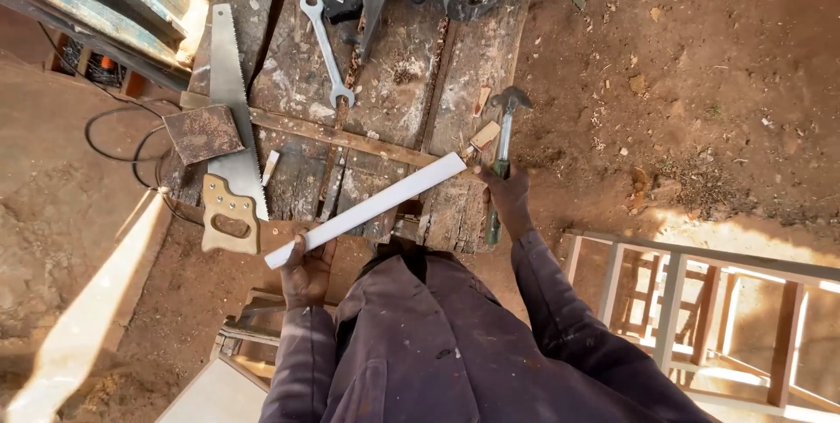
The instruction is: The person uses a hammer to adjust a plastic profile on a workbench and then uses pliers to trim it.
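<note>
The left hand grips the near end of a white strip, which lies across the bench toward two o'clock. The right hand is closed around a hammer. A saw rests at nine o'clock.

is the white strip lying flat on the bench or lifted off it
Lifted at the near end: the left hand grips the white strip past the workbench edge. Whether its far end rests on the bench, cannot tell.
</note>
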